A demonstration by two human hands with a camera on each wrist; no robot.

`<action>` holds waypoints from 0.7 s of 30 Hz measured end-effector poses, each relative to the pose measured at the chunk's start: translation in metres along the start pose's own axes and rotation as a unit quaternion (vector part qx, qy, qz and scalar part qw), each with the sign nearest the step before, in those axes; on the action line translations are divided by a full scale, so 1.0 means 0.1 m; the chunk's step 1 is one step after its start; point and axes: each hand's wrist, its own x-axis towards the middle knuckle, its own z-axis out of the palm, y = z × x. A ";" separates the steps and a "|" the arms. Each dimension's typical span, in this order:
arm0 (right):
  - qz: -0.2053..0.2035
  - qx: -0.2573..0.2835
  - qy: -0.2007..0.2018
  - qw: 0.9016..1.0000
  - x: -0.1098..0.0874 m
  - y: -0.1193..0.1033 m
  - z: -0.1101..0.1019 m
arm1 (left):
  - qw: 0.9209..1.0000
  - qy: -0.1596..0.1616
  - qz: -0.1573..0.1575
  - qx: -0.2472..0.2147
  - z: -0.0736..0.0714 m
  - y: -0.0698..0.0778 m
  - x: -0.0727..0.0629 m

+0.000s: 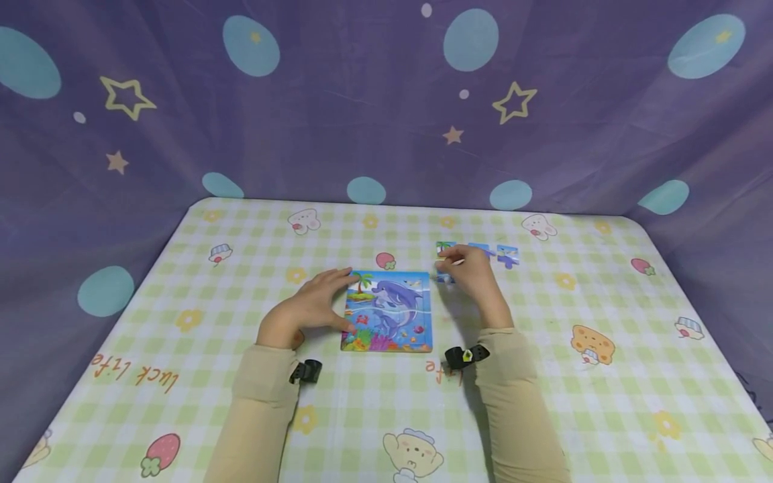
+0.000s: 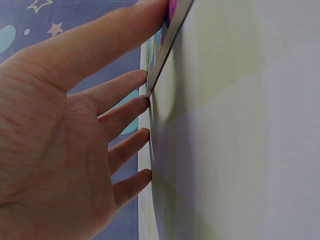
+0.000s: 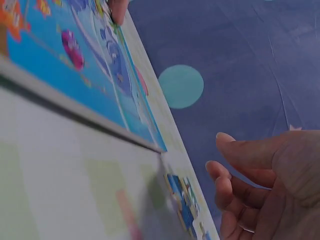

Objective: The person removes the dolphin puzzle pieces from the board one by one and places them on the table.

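A square dolphin picture puzzle [image 1: 389, 312] lies flat at the middle of the table. My left hand [image 1: 308, 308] rests at its left side, thumb on the lower left part and fingertips by the top left corner; the left wrist view shows those fingers [image 2: 125, 117] spread and nearly straight. Over loose puzzle pieces to the upper right of the puzzle hovers my right hand [image 1: 474, 275]. Its thumb and fingers are loosely bent, with nothing seen between them in the right wrist view. One loose piece [image 1: 508, 255] lies right of that hand, which partly covers others, including a palm-tree piece [image 1: 445, 247].
A checked tablecloth [image 1: 604, 396] with cartoon prints covers the table. Behind it hangs a purple curtain [image 1: 374, 121] with stars and blue spots. Black wrist bands [image 1: 466, 357] sit on both sleeves.
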 end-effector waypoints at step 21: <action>-0.022 -0.004 -0.094 0.995 -0.07 -0.30 0.25 | 1.000 0.002 0.004 0.003 0.00 0.00 0.00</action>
